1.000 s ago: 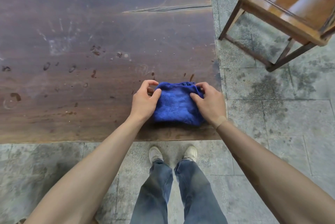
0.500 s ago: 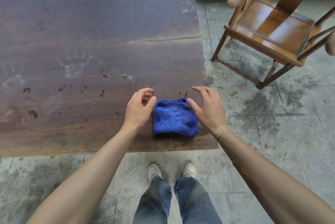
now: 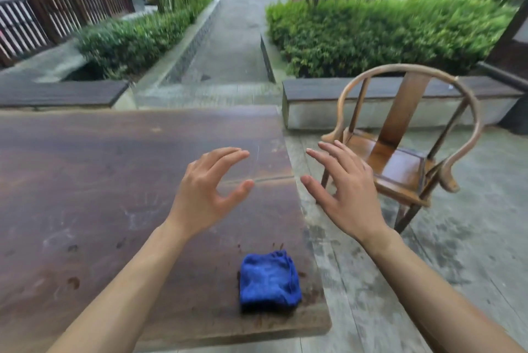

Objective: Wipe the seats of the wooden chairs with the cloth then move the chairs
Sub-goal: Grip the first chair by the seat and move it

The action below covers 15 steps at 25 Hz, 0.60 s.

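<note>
With left hand and right hand spread empty, grip horseshoe-back chair by both armrests, leaving folded blue cloth tabled.

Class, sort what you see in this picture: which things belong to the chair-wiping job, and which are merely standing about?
Belongs to the job:
blue cloth, folded on the table, held by neither hand
wooden chair, right of the table
left hand and right hand, both open in the air

Merely about:
wooden table
stone bench
hedges
fence
</note>
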### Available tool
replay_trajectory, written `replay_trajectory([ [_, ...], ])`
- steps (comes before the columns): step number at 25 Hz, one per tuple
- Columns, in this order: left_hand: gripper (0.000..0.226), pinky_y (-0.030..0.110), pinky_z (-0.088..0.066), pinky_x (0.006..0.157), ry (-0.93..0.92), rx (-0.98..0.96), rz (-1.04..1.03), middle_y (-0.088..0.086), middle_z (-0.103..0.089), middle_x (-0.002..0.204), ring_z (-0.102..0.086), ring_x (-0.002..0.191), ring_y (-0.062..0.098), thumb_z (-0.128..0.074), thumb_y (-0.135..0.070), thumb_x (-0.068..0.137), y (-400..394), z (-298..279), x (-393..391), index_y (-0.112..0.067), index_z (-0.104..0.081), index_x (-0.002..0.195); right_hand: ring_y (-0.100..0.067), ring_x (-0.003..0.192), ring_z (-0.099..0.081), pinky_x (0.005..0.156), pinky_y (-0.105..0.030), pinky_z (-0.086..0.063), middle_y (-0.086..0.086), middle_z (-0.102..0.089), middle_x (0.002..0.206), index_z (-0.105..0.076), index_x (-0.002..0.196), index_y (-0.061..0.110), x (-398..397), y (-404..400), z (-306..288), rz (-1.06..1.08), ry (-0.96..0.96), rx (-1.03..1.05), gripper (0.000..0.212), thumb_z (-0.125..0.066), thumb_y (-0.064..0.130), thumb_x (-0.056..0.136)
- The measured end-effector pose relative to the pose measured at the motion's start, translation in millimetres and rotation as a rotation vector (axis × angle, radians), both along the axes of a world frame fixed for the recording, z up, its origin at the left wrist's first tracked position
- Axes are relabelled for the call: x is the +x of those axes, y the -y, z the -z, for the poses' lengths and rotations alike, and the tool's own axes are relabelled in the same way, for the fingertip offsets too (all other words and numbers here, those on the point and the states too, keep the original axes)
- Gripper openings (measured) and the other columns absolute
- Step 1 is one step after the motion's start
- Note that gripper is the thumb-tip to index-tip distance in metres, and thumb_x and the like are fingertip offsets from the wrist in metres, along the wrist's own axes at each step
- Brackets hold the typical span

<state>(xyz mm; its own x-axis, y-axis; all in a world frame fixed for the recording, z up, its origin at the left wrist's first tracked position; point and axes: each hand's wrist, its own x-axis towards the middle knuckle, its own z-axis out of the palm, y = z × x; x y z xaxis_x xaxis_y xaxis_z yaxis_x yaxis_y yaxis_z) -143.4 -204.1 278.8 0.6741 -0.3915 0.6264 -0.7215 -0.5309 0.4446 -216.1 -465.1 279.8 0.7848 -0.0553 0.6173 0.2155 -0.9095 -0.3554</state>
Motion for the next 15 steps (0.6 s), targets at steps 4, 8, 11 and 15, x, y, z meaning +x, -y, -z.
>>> replay_trajectory([
  [4, 0.054, 0.051, -0.039, 0.105, 0.187, 0.007, 0.058, -0.005, -0.059, 0.137, -0.054, 0.128, 0.015, -0.059, -0.057, 0.090, -9, -44, -11, -0.021, -0.061, 0.131, -0.022, 0.144, -0.038, 0.108, -0.056, -0.035, 0.002, -0.054, 0.144, -0.061, 0.132, 0.026, -17, 4, -45, -0.036, 0.133, -0.063, 0.047, -0.052, 0.053, 0.095],
  [8, 0.058, 0.055, -0.033, 0.111, 0.271, -0.002, 0.064, -0.003, -0.057, 0.138, -0.051, 0.131, 0.016, -0.058, -0.060, 0.090, -10, -64, -18, -0.020, -0.060, 0.132, -0.021, 0.144, -0.037, 0.108, -0.057, -0.035, 0.003, -0.053, 0.144, -0.061, 0.131, 0.025, -27, 9, -62, -0.034, 0.184, -0.072, 0.047, -0.053, 0.052, 0.095],
  [11, 0.060, 0.057, -0.030, 0.114, 0.277, -0.004, 0.075, -0.003, -0.057, 0.138, -0.051, 0.132, 0.015, -0.057, -0.062, 0.090, -10, -67, -21, -0.019, -0.060, 0.132, -0.021, 0.144, -0.038, 0.107, -0.057, -0.035, 0.003, -0.053, 0.143, -0.061, 0.131, 0.024, -32, 10, -63, -0.045, 0.207, -0.079, 0.048, -0.053, 0.054, 0.095],
  [15, 0.060, 0.062, -0.033, 0.108, 0.292, -0.038, 0.107, -0.003, -0.057, 0.138, -0.050, 0.132, 0.014, -0.058, -0.061, 0.090, -13, -77, -28, -0.018, -0.059, 0.132, -0.022, 0.142, -0.040, 0.108, -0.056, -0.035, 0.003, -0.055, 0.141, -0.062, 0.130, 0.023, -40, 10, -71, -0.058, 0.244, -0.086, 0.047, -0.053, 0.053, 0.095],
])
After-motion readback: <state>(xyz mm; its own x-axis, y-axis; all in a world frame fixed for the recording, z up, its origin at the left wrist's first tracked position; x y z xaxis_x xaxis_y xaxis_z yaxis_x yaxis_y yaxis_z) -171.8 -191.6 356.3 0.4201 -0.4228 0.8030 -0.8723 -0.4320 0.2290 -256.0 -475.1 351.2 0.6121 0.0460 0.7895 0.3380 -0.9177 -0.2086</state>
